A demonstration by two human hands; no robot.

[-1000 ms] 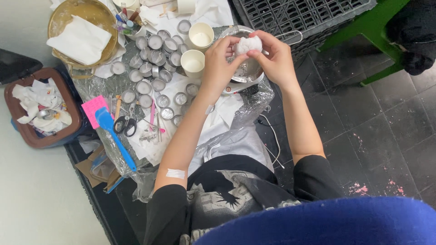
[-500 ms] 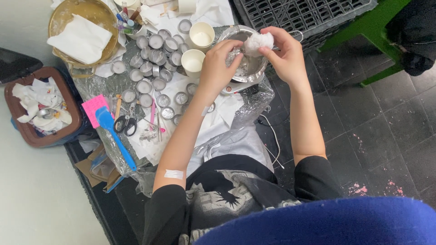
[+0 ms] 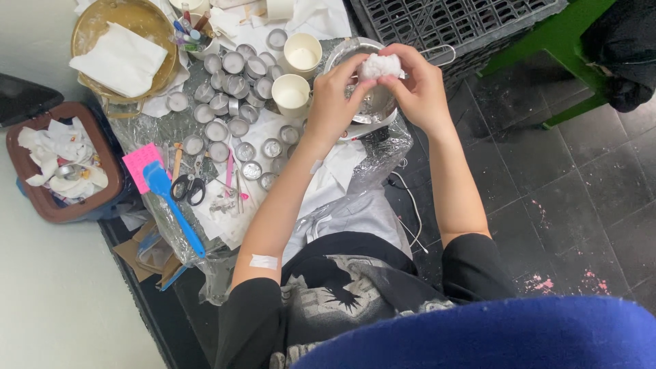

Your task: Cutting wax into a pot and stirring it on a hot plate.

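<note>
Left hand (image 3: 335,102), right hand (image 3: 418,89) pinch white wad (image 3: 380,66) above pot (image 3: 372,109).

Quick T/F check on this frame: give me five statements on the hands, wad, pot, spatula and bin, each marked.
1. Both hands, left hand and right hand, pinch a white crumpled wad. True.
2. The wad is over the metal pot. True.
3. The blue spatula is in the right hand. False: it lies on the table.
4. The brown bin holds scissors. False: it holds crumpled white tissues.
5. The paper cups lie on the floor. False: they stand on the table.
</note>
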